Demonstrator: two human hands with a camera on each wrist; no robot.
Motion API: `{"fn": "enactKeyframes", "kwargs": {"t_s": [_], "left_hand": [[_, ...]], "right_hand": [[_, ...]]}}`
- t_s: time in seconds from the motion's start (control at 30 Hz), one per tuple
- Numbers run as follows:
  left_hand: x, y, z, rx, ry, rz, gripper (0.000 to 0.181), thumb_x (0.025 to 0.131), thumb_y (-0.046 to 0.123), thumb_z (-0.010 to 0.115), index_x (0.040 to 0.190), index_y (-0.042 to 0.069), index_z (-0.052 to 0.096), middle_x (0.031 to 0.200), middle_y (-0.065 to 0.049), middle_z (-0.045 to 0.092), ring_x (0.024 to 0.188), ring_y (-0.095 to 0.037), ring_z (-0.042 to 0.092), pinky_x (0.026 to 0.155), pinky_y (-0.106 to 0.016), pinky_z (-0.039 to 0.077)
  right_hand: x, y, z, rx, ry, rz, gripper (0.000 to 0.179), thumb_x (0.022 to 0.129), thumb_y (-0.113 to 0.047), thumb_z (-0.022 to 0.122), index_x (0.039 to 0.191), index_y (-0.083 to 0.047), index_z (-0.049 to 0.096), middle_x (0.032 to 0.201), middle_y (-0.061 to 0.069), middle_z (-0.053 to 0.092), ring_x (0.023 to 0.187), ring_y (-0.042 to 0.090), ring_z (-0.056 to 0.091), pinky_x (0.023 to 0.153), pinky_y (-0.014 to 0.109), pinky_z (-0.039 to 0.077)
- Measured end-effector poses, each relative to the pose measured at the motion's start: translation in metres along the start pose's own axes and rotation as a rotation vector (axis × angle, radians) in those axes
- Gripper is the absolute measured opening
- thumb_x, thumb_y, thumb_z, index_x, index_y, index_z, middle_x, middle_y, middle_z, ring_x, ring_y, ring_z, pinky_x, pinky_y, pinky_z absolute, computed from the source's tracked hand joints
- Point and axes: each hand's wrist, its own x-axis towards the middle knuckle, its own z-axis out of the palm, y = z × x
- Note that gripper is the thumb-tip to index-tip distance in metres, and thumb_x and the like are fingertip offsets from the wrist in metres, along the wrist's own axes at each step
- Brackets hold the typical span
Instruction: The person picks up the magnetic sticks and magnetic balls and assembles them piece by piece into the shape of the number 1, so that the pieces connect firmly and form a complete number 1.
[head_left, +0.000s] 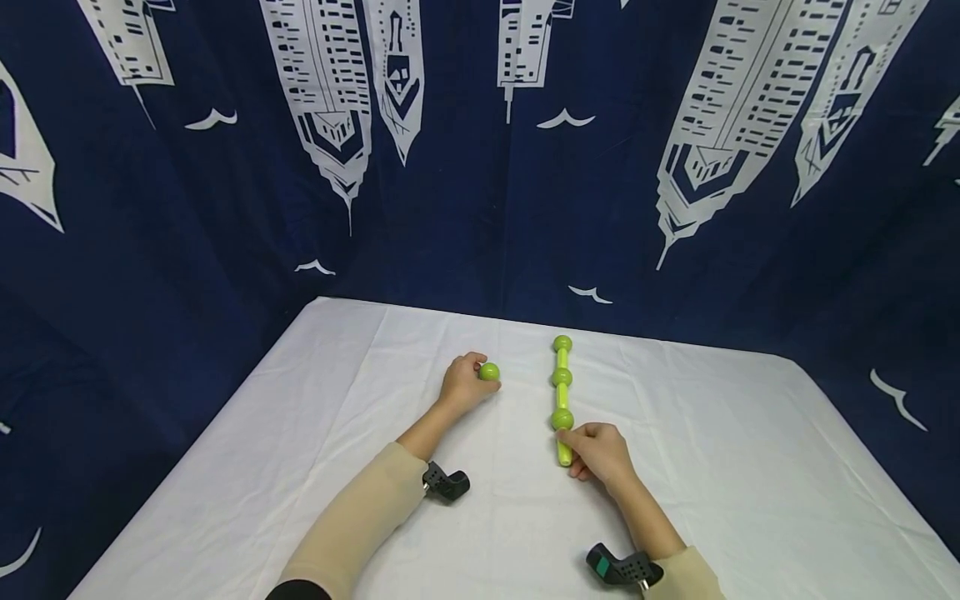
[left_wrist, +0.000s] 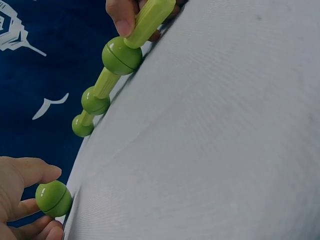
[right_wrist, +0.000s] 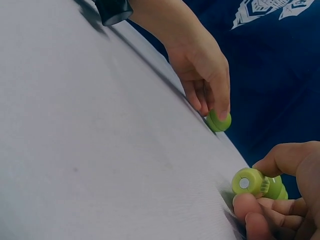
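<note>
My left hand [head_left: 461, 385] grips a loose green ball [head_left: 489, 372] between thumb and fingers, low over the white cloth. To its right lies a straight chain of light green rods and green balls, with its far ball [head_left: 562, 342] towards the back of the table. My right hand [head_left: 606, 454] pinches the nearest rod [head_left: 564, 455] of that chain, just below the near ball [head_left: 562, 419]. In the right wrist view this rod's free end shows a round silvery disc [right_wrist: 244, 183]. A seam runs round the loose ball [left_wrist: 53, 198] in the left wrist view.
A white cloth [head_left: 720, 433] covers the table. Behind it hangs a dark blue curtain [head_left: 465, 242] with white building prints. Black wrist devices [head_left: 447, 483] sit on both forearms, near the beige sleeves [head_left: 356, 517].
</note>
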Motion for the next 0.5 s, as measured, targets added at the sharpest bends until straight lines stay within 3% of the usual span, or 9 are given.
{"fn": "enactKeyframes", "kwargs": {"t_s": [0.5], "left_hand": [[0.004, -0.002, 0.004, 0.002, -0.012, 0.007, 0.048, 0.077, 0.012, 0.078, 0.120, -0.004, 0.061, 0.103, -0.016, 0.059, 0.095, -0.028, 0.056, 0.085, -0.040, 0.046]], "right_hand": [[0.014, 0.006, -0.006, 0.023, 0.019, -0.005, 0.026, 0.087, -0.023, 0.067, 0.075, -0.001, 0.061, 0.051, 0.003, 0.051, 0.038, 0.009, 0.044, 0.038, 0.023, 0.041]]}}
